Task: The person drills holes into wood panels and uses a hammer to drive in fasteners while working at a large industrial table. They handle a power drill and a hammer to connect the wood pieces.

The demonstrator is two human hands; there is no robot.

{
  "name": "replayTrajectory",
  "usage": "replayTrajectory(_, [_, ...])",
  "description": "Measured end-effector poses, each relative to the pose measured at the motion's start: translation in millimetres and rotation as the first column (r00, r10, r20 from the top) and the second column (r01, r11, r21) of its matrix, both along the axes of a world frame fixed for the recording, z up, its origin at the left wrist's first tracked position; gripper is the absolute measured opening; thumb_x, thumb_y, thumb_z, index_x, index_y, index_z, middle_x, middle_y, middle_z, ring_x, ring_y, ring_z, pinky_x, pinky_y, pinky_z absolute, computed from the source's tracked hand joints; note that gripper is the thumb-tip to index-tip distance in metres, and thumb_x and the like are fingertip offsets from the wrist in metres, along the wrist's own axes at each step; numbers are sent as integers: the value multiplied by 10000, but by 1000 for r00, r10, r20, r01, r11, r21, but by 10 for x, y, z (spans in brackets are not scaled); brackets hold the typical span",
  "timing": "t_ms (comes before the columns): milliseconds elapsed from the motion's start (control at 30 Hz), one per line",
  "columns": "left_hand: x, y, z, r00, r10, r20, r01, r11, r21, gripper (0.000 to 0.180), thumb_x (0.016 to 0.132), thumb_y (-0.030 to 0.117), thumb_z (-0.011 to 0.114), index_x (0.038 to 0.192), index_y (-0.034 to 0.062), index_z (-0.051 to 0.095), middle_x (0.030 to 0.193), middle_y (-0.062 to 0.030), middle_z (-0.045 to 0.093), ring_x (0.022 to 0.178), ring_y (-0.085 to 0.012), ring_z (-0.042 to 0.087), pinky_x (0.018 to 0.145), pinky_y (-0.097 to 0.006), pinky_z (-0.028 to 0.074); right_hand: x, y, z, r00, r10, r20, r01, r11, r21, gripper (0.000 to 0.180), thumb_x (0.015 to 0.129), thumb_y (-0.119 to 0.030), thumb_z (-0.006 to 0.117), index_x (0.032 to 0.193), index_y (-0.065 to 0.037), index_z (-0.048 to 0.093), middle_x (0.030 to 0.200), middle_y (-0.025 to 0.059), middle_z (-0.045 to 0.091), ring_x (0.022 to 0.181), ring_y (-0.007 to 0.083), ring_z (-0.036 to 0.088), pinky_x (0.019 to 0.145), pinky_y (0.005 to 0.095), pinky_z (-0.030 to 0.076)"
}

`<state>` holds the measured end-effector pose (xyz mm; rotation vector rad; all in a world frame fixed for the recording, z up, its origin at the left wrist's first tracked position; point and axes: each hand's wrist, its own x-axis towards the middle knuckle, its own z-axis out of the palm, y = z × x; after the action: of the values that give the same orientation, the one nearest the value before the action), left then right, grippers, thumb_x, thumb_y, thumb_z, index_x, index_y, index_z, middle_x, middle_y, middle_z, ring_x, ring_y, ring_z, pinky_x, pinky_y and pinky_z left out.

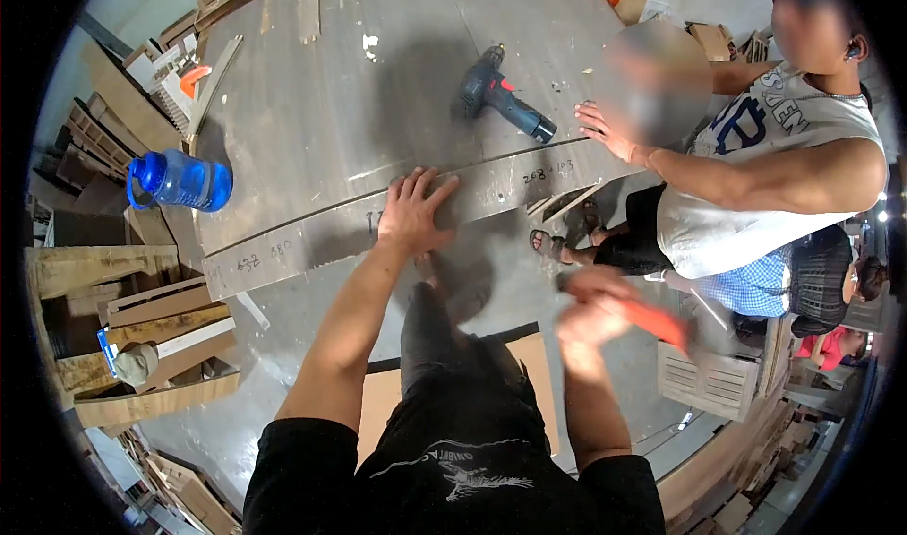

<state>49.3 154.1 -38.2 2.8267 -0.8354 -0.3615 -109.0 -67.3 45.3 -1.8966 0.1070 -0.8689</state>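
Note:
My left hand (pixel 412 215) lies on the near edge of a large wooden tabletop (pixel 331 91), fingers spread, at a long plank strip (pixel 321 237) with pencilled marks. To the right, above the floor and apart from the table, my right hand (pixel 593 314) is closed around a red-orange tool (pixel 659 325). Motion smears this tool, and its exact kind cannot be made out; a dark end shows on the other side of the fist. A dark cordless drill (pixel 505 100) rests on the tabletop, ahead and right of my left hand.
A blue water bottle (pixel 184 181) lies at the table's left edge. At the right stands a co-worker (pixel 775 157), one hand (pixel 609 133) on the table edge. Orange clamps (pixel 195 82) sit at the far edges. Wooden crates (pixel 156 346) fill the left; cardboard (pixel 539 374) lies by my feet.

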Motion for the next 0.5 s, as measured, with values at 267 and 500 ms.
replayTrajectory(267, [-168, 63, -109, 999, 14, -41, -12, 998, 59, 883, 781, 589, 669, 1522, 292, 291, 1548, -109, 297, 1453, -312, 224, 1172, -487, 193, 18, 29, -195, 719, -36, -694, -26, 997, -79, 383, 1004, -315, 520, 1195, 16, 545, 797, 187, 642, 661, 322, 625, 643, 400, 506])
replayTrajectory(500, [-51, -6, -83, 998, 28, 51, -25, 998, -55, 867, 759, 556, 714, 1494, 268, 356, 1525, -90, 325, 1424, -324, 252, 1156, -483, 215, -183, 12, -77, 941, 43, -336, 126, 876, 465, 237, 1046, -314, 435, 985, -90, 479, 612, -41, 420, 451, 38, 346, 394, 203, 284])
